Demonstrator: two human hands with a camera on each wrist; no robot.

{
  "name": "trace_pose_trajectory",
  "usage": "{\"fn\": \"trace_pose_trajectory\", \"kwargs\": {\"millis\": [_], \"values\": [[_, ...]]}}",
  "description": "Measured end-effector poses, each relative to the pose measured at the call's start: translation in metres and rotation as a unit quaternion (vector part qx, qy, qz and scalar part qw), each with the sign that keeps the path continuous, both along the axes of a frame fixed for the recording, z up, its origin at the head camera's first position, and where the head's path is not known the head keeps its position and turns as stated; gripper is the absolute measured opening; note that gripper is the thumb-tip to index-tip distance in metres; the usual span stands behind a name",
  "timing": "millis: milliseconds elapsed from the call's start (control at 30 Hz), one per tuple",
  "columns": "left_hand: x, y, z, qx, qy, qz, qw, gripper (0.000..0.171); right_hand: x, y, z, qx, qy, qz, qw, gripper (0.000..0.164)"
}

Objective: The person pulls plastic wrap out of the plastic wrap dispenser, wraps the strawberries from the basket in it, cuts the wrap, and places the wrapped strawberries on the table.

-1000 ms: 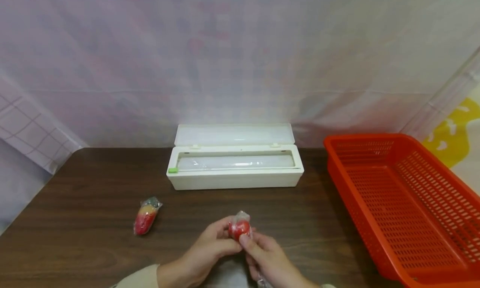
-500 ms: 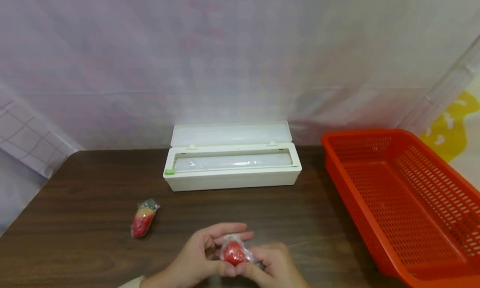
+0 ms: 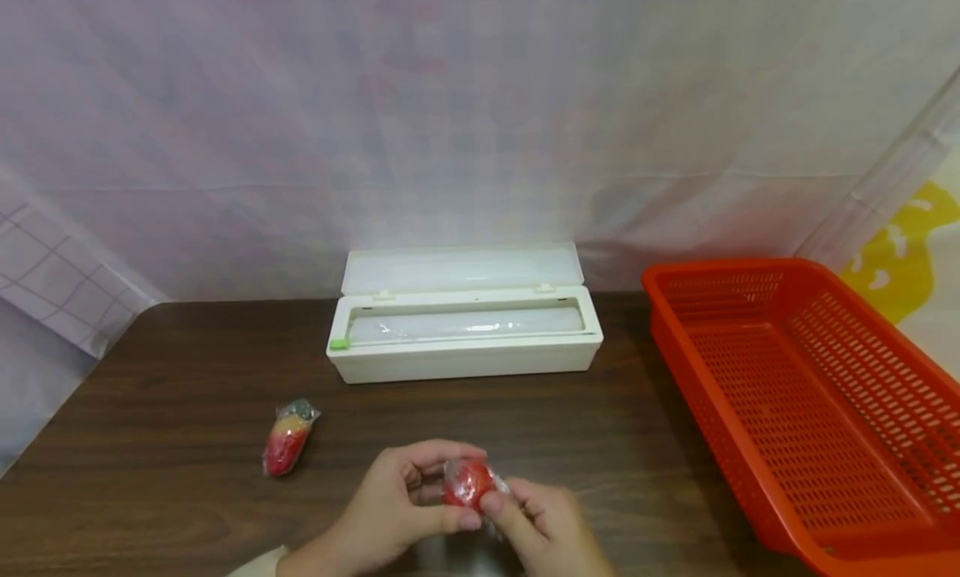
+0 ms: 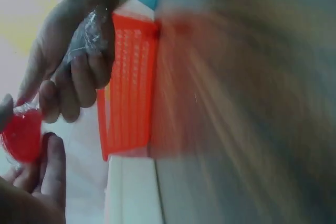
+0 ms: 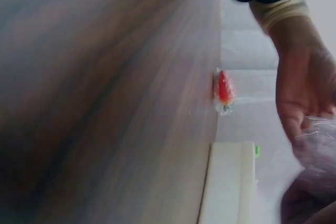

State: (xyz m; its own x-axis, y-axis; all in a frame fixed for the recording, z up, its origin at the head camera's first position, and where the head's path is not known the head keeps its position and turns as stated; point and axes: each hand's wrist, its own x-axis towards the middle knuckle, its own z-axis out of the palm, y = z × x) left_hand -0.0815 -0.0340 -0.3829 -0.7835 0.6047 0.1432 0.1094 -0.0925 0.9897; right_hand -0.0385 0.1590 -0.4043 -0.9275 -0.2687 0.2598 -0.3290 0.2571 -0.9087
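A round red object (image 3: 467, 482) wrapped in clear plastic film is held up between both hands, low in the middle of the head view. My left hand (image 3: 393, 502) grips it from the left, thumb below and fingers curled behind. From the right, my right hand (image 3: 551, 523) pinches it with the thumb on its near side. In the left wrist view, loose film (image 4: 90, 34) bunches inside the right hand's curled fingers. The film (image 5: 320, 148) hides the red object in the right wrist view.
A white cling film dispenser (image 3: 465, 363) with raised lid and green slider (image 3: 340, 343) stands at the back. On the left lies a film-wrapped, tapered red-and-yellow piece (image 3: 287, 439) with a dark green end. A red plastic basket (image 3: 708, 385) stands on the right of the brown table (image 3: 187, 368).
Both hands have come lower and nearer with the red object, then lifted it slightly. It has turned between the fingers. The view has shifted a little; the dispenser and basket stay put.
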Motion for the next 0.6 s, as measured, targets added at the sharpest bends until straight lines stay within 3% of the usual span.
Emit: {"fn": "trace_pose_trajectory", "kwargs": {"millis": [133,267,400,533,600], "values": [[-0.003,0.001,0.001,-0.078,0.049,0.07,0.9932,0.044,-0.002,-0.001,0.001,-0.02,-0.139,0.023,0.99,0.03],[-0.005,0.003,0.001,-0.165,0.082,0.131,0.9742,0.045,-0.002,-0.001,0.002,-0.07,-0.252,0.038,0.964,0.041],[-0.008,0.005,0.001,-0.218,0.107,0.16,0.9567,0.045,0.0,0.001,0.004,-0.068,-0.277,0.032,0.958,0.04],[-0.011,0.006,0.0,-0.284,0.182,0.164,0.9269,0.042,0.0,0.004,0.005,-0.031,-0.273,0.043,0.961,0.038],[-0.011,0.007,-0.001,-0.309,0.22,0.15,0.913,0.04,0.0,0.005,0.004,-0.034,-0.274,0.054,0.96,0.038]]}}
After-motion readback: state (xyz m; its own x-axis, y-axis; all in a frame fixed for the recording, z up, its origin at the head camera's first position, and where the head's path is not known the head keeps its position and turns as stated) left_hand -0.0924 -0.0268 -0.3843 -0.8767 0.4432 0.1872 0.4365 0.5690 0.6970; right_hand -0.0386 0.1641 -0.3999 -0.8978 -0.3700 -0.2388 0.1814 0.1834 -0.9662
